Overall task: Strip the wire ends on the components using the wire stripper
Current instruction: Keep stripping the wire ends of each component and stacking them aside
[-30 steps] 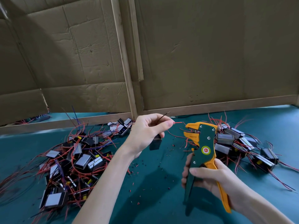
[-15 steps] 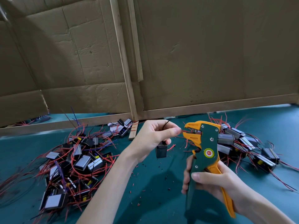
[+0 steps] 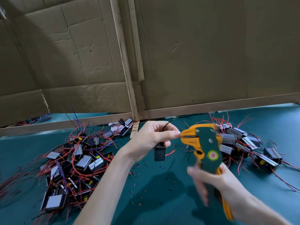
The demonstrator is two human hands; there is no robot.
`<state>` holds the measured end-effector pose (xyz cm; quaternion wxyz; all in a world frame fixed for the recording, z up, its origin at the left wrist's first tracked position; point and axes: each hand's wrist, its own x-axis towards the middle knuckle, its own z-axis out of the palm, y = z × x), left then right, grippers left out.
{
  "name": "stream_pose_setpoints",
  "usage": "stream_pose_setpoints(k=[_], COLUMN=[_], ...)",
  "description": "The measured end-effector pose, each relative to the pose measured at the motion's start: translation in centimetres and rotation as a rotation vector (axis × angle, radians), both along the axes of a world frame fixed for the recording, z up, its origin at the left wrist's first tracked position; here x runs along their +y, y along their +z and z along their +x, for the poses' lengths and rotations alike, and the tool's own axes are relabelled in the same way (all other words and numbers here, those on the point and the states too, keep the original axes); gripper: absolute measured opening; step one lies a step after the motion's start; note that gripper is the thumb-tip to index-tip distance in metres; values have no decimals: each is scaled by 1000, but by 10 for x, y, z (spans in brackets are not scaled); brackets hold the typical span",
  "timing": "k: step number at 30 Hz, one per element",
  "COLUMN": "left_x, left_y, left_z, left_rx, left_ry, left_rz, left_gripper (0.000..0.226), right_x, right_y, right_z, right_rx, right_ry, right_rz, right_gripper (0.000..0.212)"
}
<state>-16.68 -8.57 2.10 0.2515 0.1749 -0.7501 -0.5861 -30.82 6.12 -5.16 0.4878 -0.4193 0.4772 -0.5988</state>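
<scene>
Components (image 3: 78, 159) litter teal table (image 3: 162, 200); cardboard wall (image 3: 211, 54) behind.

Orange-green wire stripper (image 3: 206, 146) (blurred) tilted; black component (image 3: 159, 153) dangles beside it.

A tabletop (image 3: 162, 202) with a dark teal covering fills the lower part of the view. Behind it rises a wall of large brown cardboard sheets (image 3: 203, 54), creased and dented, with fold lines across the left sheet (image 3: 65, 65). Pale wooden strips frame them. An upright strip (image 3: 124, 62) runs down the middle where two sheets meet. A right bottom strip (image 3: 211, 106) and a left bottom strip (image 3: 65, 124) run along the lower edges. A gap (image 3: 81, 115) under the left sheet shows more teal surface beyond. The light is soft and even, with a paler patch on the left cardboard.
</scene>
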Motion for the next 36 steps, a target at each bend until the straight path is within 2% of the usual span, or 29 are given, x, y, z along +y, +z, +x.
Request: stream_pose_setpoints(k=[3, 7, 10, 14, 18, 22, 26, 29, 36], left_x=[1, -2, -10, -12, -15, -20, -25, -27, -22], left_y=[-8, -18, -22, -42, -68, -80, -81, -83, -82], left_z=[-6, -12, -14, -16, -21, -21, -17, -16, -19], left_rx=[38, 81, -8, -224, -342, -275, -222, -217, -330], left_ry=[-35, -29, 79, 247, 307, 262, 102, 67, -9], left_rz=[123, 247, 117, -70, -196, -277, -240, -236, -301], left_gripper=[18, 31, 29, 24, 24, 29, 34, 29, 13], right_x=[-3, -6, -9, -12, -17, -19, -21, -23, -24], right_y=[-3, 4, 1, -3, -7, -9, -12, -13, -15], right_z=[1, -5, -10, -14, -16, -20, -22, -23, -25], right_rx=[-18, -271, -259, -242, -283, -302, -318, -331, -331], right_ry=[-92, 83, 89, 55, 13, 12, -16, -33, -17], right_rz=[6, -36, -51, -1, 43, 59, 59, 72, 96], right_gripper=[49, 21, 17, 27, 16, 28, 23, 17, 29])
